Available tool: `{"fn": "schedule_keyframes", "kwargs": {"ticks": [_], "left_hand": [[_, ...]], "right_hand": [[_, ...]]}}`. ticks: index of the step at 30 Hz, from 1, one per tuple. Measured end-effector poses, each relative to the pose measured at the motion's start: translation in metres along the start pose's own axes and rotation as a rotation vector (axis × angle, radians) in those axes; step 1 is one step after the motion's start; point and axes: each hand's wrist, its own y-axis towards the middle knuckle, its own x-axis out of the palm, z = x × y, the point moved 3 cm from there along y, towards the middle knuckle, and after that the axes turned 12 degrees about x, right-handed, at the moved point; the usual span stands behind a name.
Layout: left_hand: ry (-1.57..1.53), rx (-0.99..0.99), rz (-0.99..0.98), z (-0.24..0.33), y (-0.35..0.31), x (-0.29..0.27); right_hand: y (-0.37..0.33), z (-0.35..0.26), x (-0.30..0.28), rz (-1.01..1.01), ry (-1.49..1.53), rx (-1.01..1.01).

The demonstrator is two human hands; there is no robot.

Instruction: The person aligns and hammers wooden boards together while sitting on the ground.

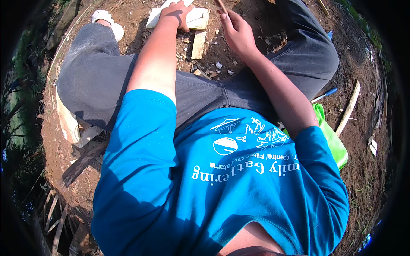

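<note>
Across the pale board (196,22) the left hand (176,14) lies spread; the right hand (238,32) grips a brown stick (221,6).

Left arm (152,64) straight, left hand (175,15) palm-down near 12 o'clock; right arm (282,83) bent, right hand (240,36) curled, 1 o'clock.

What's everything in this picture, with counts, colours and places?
Board: 1+, pale, top centre
Wood strip: 1, tan, below board
Handle: 1, brown, top
Wood chips: many, pale, on soil
Tool: 1, blue-handled, right
Bag or cloth: 1, green, right
Stick: 1, tan, far right
Plank: 1, pale, left
Wood piece: 1, dark, left
Shoe: 1, white, upper left
Trousers: 1, grey, centre
Shirt: 1, blue, bottom
Left hand: 1, bare, on board
Right hand: 1, bare, holding handle
</note>
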Motion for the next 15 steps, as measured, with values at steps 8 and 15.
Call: {"fn": "schedule_keyframes", "kwargs": {"ticks": [8,15], "left_hand": [[-0.239,-0.095,0.015,-0.012,0.005,0.004],[0.000,0.003,-0.069,-0.009,-0.010,0.003]], "right_hand": [[-0.007,0.006,0.007,-0.115,-0.328,-0.002],[-0.032,-0.067,-0.018,-0.100,0.448,-0.486]]}}
